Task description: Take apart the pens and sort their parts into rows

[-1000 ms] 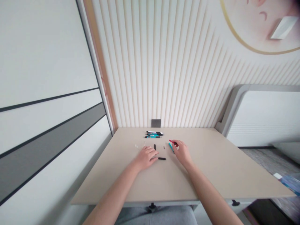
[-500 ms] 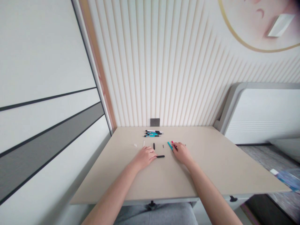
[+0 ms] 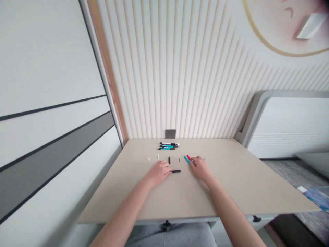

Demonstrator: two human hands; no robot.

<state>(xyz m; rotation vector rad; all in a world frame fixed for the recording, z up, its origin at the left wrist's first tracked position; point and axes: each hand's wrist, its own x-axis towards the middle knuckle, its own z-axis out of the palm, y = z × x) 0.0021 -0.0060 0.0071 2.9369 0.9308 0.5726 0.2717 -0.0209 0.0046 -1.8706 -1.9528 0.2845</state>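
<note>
My left hand [image 3: 158,172] rests palm down on the beige table [image 3: 231,192], its fingertips at the end of a black pen part [image 3: 176,171]. My right hand [image 3: 200,168] sits to the right, its fingers gathered on a teal pen part [image 3: 186,159] and a red pen part [image 3: 189,157]. Several assembled pens [image 3: 168,146] lie side by side farther back. Between them and my hands lie a black pen cap [image 3: 169,160], a thin dark piece [image 3: 179,160], a white stick [image 3: 158,157] and small white bits [image 3: 148,159].
The table meets a ribbed cream wall at the back, with a dark wall socket [image 3: 170,133] above its far edge. A striped wall panel [image 3: 51,113] runs along the left. A white padded headboard [image 3: 288,125] stands right, beyond the table edge. My grey-clad lap [image 3: 169,236] is below.
My right hand has come down and left, bringing the red part close beside the teal part. My left hand stays nearly still, and the view has shifted only slightly.
</note>
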